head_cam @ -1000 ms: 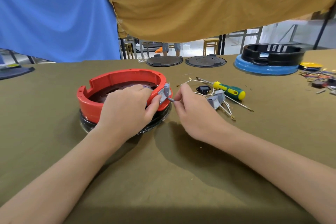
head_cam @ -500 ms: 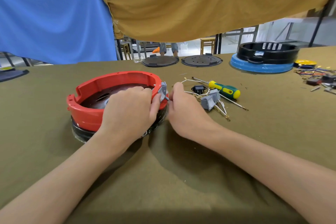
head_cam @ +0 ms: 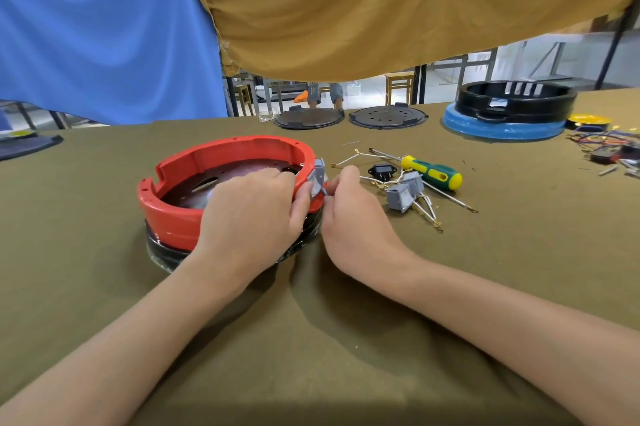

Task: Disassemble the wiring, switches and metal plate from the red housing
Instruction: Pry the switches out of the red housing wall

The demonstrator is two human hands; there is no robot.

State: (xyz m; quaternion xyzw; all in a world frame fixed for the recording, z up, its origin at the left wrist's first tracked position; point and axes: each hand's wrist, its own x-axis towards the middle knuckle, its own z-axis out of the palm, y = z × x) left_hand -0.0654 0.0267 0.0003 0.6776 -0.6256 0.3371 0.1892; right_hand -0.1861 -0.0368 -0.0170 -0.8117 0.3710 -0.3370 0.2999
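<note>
Fingers of the left hand (head_cam: pixel 252 218) curl over the housing (head_cam: pixel 194 183) rim at its 3 o'clock, thumb braced outside beside the switch (head_cam: pixel 318 178), likely steadying it. Right hand (head_cam: pixel 353 218) fingertips pinch together at the switch's outer face, apparently working it out of its slot. Freed switches (head_cam: pixel 403 192), wires and a screwdriver (head_cam: pixel 431 176) lie further toward 3 o'clock, clear of the work.

Red housing (head_cam: pixel 207 162), grey switch (head_cam: pixel 318 176), yellow/green screwdriver (head_cam: pixel 433 176), olive tablecloth (head_cam: pixel 346 339)
</note>
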